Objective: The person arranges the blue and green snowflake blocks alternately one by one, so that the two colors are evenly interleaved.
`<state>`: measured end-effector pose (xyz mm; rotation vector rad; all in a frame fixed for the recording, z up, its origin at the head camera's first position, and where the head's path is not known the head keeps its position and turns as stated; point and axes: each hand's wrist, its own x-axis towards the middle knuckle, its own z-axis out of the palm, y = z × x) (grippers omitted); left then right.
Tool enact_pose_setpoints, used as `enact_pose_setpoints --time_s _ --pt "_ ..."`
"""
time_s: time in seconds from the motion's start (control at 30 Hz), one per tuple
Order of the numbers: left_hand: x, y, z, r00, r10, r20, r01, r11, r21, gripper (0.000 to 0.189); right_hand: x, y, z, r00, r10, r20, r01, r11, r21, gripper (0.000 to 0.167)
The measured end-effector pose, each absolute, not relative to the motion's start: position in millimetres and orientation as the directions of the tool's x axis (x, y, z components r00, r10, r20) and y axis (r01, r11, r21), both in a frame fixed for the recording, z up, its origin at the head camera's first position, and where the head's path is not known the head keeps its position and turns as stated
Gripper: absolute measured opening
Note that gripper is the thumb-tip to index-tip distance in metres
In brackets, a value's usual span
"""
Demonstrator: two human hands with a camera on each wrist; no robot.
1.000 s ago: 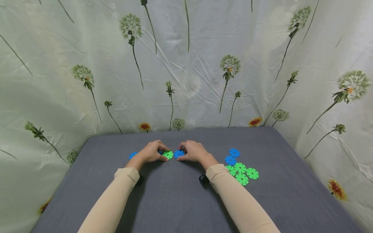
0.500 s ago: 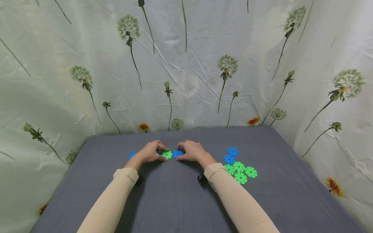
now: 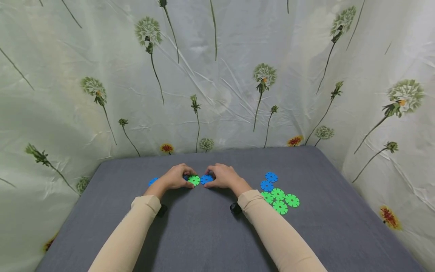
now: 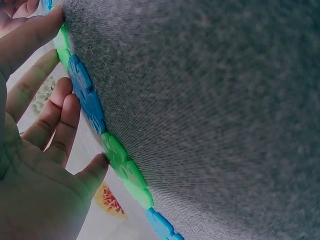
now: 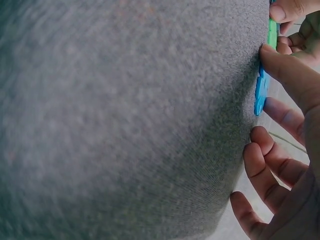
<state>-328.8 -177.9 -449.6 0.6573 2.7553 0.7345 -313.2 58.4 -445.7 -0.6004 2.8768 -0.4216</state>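
Flat notched plastic discs lie in a row of alternating blue and green on the grey cloth. My left hand (image 3: 175, 176) pinches a green disc (image 3: 194, 180) between thumb and index finger. Facing it, my right hand (image 3: 223, 176) pinches a blue disc (image 3: 206, 179) edge to edge with the green one. Under the left hand the row runs on, with a blue disc (image 4: 86, 92), a green disc (image 4: 127, 170) and another blue disc (image 4: 162, 226) in the left wrist view. The head view shows only the row's left end; the left hand hides its middle.
To the right lie loose discs on the grey-covered table (image 3: 204, 234): two blue discs (image 3: 267, 185) and several green discs (image 3: 280, 207), one partly behind the right sleeve (image 3: 268, 223). A dandelion-print curtain (image 3: 231, 94) stands behind the table and at both sides.
The head view has shifted slightly, so everything sits a little further left. Both hands keep their hold, and the two pinched discs stay edge to edge.
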Motion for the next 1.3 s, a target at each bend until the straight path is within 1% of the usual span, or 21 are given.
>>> enact_pose_setpoints --time_s 0.13,0.2,0.37,0.5,0.67,0.77,1.03,1.3 --pt "-330.4 -178.4 -450.2 -0.874 0.480 -0.081 0.380 0.777 0.501 0.050 -312.6 60.9 -444.7 -0.900 -0.422 -0.110 -0.367 0.869 -0.332 0.052" --pt "-330.8 -178.3 -449.8 -0.870 0.485 -0.083 0.385 0.776 0.500 0.050 -312.4 63.3 -443.3 -0.893 -0.436 -0.111 -0.373 0.856 -0.358 0.053" --pt "-330.5 -174.8 -446.0 -0.862 0.498 -0.094 0.396 0.778 0.488 0.051 -312.1 73.9 -436.7 -0.858 -0.497 -0.133 -0.398 0.805 -0.440 0.052" --pt "-330.2 -168.2 -442.1 -0.855 0.508 -0.099 0.407 0.778 0.479 0.054 -311.4 87.8 -429.8 -0.830 -0.536 -0.153 -0.409 0.772 -0.486 0.048" --pt "-330.5 -160.2 -440.7 -0.851 0.515 -0.104 0.412 0.778 0.474 0.053 -308.1 112.7 -416.3 -0.811 -0.551 -0.199 -0.390 0.761 -0.518 0.047" --pt "-330.8 -156.6 -441.5 -0.849 0.519 -0.100 0.417 0.774 0.477 0.051 -305.4 131.5 -407.0 -0.807 -0.544 -0.230 -0.374 0.772 -0.514 0.046" --pt "-329.6 -148.4 -443.4 -0.839 0.537 -0.089 0.433 0.757 0.490 0.049 -291.9 181.8 -390.1 -0.817 -0.498 -0.291 -0.337 0.822 -0.460 0.044" --pt "-329.4 -142.2 -442.9 -0.838 0.537 -0.092 0.432 0.758 0.488 0.045 -270.2 212.7 -390.1 -0.816 -0.435 -0.381 -0.269 0.868 -0.417 0.042"
